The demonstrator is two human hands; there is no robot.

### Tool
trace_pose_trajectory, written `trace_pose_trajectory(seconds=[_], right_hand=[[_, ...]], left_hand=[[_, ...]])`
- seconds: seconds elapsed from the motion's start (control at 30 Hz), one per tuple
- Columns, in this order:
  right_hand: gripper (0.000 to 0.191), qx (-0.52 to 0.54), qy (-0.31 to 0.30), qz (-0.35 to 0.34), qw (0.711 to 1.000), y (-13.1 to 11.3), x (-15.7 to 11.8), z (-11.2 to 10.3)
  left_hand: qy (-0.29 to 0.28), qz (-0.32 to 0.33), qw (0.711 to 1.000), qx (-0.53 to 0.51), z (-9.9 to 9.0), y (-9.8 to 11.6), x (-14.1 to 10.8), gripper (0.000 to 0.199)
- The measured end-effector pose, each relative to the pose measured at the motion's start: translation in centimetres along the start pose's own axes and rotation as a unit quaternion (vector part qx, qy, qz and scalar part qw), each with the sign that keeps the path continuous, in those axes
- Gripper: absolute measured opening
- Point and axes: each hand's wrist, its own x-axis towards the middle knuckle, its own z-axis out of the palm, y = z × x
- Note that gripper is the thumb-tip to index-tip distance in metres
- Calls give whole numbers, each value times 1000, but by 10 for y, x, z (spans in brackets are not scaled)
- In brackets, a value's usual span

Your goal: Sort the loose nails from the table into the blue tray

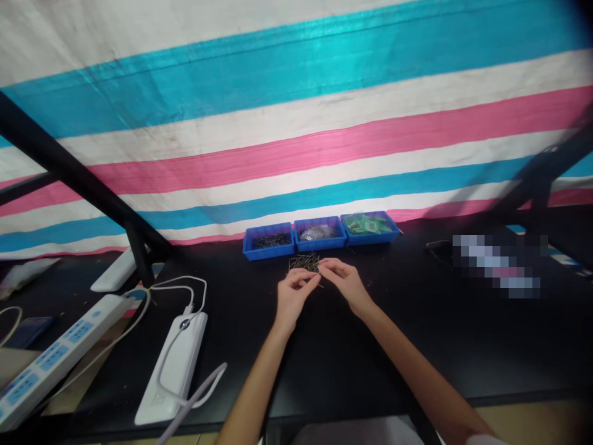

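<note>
A small pile of thin, brass-coloured screws (303, 262) lies on the black table, just in front of the blue bins. At its near edge my left hand (295, 295) has thumb and fingers pinched together. My right hand (345, 281) reaches in from the other side, its fingertips also pinched and almost touching the left ones. Whatever sits between the fingertips is too small to make out. Behind the pile stand three blue bins: the left bin (269, 252) with dark screws, the middle bin (320, 242) with clear plastic bags, the right bin (370, 237) with green packets.
To the left lie a white power bank (173, 371) with a looped cable, a white power strip (60, 358) and another white device (115, 270). A dark phone (440, 253) is at the right. Black frame bars slant on both sides, before a striped sheet (296, 154).
</note>
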Motion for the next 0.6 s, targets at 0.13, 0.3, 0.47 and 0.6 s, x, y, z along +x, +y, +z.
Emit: trace_pose_trajectory(seconds=[0.13,0.3,0.47,0.6], right_hand=[[19,-18,-40,-5,999,6,0,0],[18,-15,-60,-2,998,9,0,1],[18,-3,-15,6,1000,3,1,0],[19,-8,-9,2,1000,3,2,0]], left_hand=[[-28,7,999,16,3,-3,-1,14],[-42,16,998,34,2,-4,0,10],[-36,0,999,33,1,-3,1,17],[-12,-7,1000,28,0,-1,0,19]])
